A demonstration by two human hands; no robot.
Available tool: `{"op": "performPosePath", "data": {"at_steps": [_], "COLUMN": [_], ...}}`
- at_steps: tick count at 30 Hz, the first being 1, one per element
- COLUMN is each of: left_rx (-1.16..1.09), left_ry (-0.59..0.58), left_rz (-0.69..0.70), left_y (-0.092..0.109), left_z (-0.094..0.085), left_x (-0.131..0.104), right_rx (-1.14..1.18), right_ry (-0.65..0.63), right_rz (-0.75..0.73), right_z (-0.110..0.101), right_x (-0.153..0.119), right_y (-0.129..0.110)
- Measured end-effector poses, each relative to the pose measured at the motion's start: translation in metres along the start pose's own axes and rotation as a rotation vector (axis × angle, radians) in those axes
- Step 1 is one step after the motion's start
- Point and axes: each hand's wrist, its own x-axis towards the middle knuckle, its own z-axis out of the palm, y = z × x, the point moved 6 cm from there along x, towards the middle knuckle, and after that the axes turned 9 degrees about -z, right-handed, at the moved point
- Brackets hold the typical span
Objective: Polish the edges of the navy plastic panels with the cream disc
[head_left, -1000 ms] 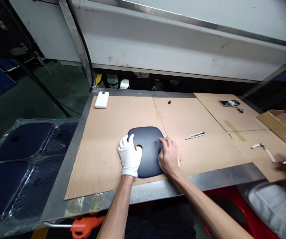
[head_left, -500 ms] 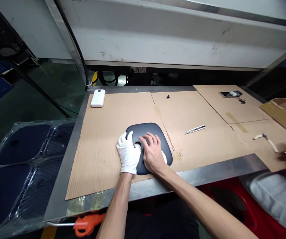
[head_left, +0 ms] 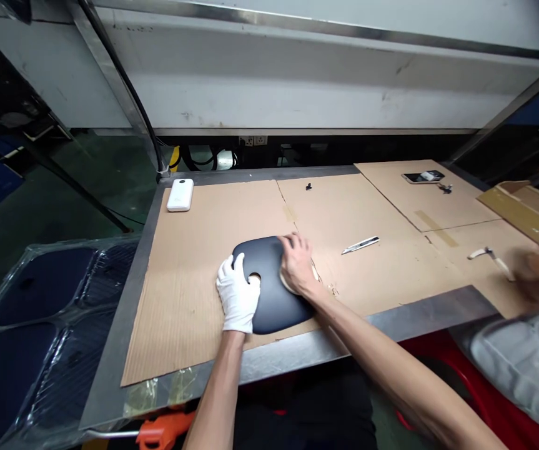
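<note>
Since the earlier frame, the right hand [head_left: 297,262] has moved from beside the hole [head_left: 255,277] to the far right part of the dark rounded panel [head_left: 276,306]. Its fingers are bent and a pale piece [head_left: 286,285] shows beneath the palm; whether they grip it, I cannot tell. The gloved left hand [head_left: 238,297] rests on the panel's left edge, thumb set wide of the fingers, beside the hole. The panel lies on cardboard [head_left: 194,250] near the table's near edge [head_left: 292,359]. A cutter [head_left: 360,245] lies to the right, a white device [head_left: 180,195] far left, and a phone [head_left: 423,177] far right.
</note>
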Motion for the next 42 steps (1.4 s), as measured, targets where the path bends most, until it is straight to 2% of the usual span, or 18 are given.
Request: {"op": "performPosePath", "data": {"at_steps": [2,3,6,8,10,13,16,18,21,24,29,31,34,35,39,42], "left_rx": [0.0,0.004,0.015,0.021,0.024,0.039,0.078,0.103,0.123,0.143,0.203,0.187,0.176,0.18,0.157,0.079], "left_ry": [-0.006,-0.01,-0.006,0.004,0.009,0.008,0.018,0.022,0.032,0.045,0.046,0.056,0.06,0.06,0.054,0.027], "left_rz": [-0.002,-0.004,-0.002,0.018,0.035,0.03,0.027,0.047,0.09,0.089,0.102,0.113,0.113,0.109,0.1,0.087], "left_y": [0.0,0.0,-0.001,0.0,0.002,0.003,0.003,0.003,0.006,0.009,0.012,0.013,0.012,0.012,0.01,0.008], "left_z": [0.0,0.001,0.002,0.002,0.001,0.0,-0.001,-0.001,-0.003,-0.006,-0.007,-0.008,-0.007,-0.006,-0.006,-0.006], "left_x": [0.0,0.001,0.003,0.004,0.004,0.005,0.007,0.009,0.011,0.014,0.019,0.019,0.02,0.02,0.016,0.008], "right_rx": [-0.009,-0.005,0.027,0.029,0.004,-0.031,0.005,0.036,0.02,-0.032,0.017,0.002,-0.017,-0.015,-0.025,-0.016], "right_ry": [0.036,0.042,-0.005,-0.038,-0.051,-0.033,-0.034,-0.057,-0.077,-0.06,-0.073,-0.074,-0.042,-0.023,-0.023,-0.026], "right_rz": [0.063,0.05,-0.118,-0.144,-0.044,0.085,-0.019,-0.101,-0.028,0.079,-0.149,-0.085,0.061,0.056,-0.12,-0.053], "right_z": [-0.003,-0.003,0.004,0.009,0.009,0.004,0.006,0.011,0.009,0.001,0.007,0.007,0.001,0.0,-0.001,-0.001], "right_x": [-0.008,-0.013,-0.012,0.003,0.017,0.019,0.017,0.025,0.039,0.038,0.046,0.052,0.045,0.041,0.038,0.04], "right_y": [0.011,0.008,-0.023,-0.032,-0.019,0.002,-0.013,-0.026,-0.018,-0.003,-0.023,-0.016,0.0,-0.001,-0.019,-0.011]}}
